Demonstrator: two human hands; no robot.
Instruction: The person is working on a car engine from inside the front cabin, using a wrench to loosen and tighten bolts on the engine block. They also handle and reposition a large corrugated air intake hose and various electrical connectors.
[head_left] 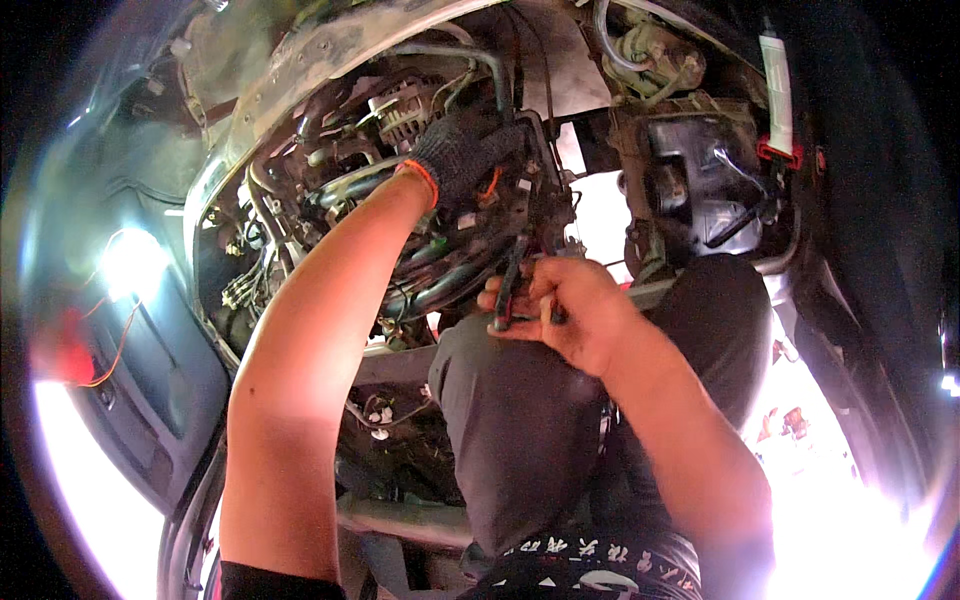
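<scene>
My left hand (462, 158), in a dark grey knitted glove with an orange cuff, reaches deep into the engine bay (330, 185). It lies among hoses and cables beside a ribbed metal alternator-like part (402, 112); its fingertips blend into the dark parts, so what it touches is hidden. Nearer to me, my bare right hand (575, 310) is closed around dark pliers (510, 285), with the handles between its fingers. The tip of the pliers points up toward the hoses and is hard to make out. Below the glove runs a thick black hose (450, 285).
My bent knees (520, 400) are over the front of the bay. At right sits a black glossy housing (700, 180), with a white tube with a red end (778, 95) above it. A bright lamp (133, 262) shines at left, by a red blurred object (62, 345) and an orange wire.
</scene>
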